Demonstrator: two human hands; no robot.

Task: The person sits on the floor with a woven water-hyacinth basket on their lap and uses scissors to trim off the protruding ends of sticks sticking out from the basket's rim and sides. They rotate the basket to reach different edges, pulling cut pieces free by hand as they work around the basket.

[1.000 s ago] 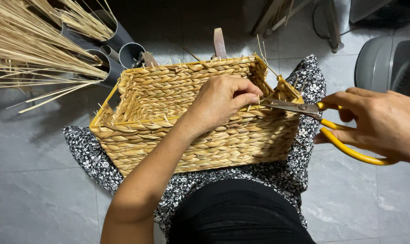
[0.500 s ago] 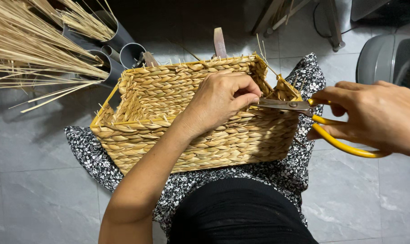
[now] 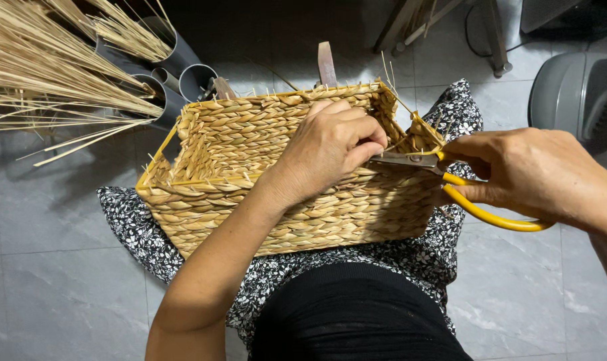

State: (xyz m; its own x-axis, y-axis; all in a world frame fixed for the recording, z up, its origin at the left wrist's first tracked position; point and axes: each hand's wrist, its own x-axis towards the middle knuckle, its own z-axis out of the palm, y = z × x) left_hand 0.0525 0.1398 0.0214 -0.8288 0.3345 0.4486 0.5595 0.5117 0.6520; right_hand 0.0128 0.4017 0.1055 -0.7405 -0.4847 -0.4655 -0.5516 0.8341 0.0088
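A rectangular woven straw basket (image 3: 250,147) rests on my lap, its rim bristling with short stray straw ends. My left hand (image 3: 330,144) lies over the near rim toward the right corner, fingers pinched on a strand there. My right hand (image 3: 537,174) grips yellow-handled scissors (image 3: 450,180), whose metal blades point left and meet my left fingertips at the basket's right corner.
Bundles of long dry straw (image 3: 42,67) stand in grey tubes (image 3: 183,73) at the upper left. A grey bin (image 3: 577,93) sits at the upper right, next to furniture legs (image 3: 497,40). The floor is grey tile (image 3: 56,281). A patterned cloth (image 3: 149,234) covers my lap.
My right hand has closed in toward the basket corner and the scissor handles have drawn together. My left hand and the basket have stayed in place.
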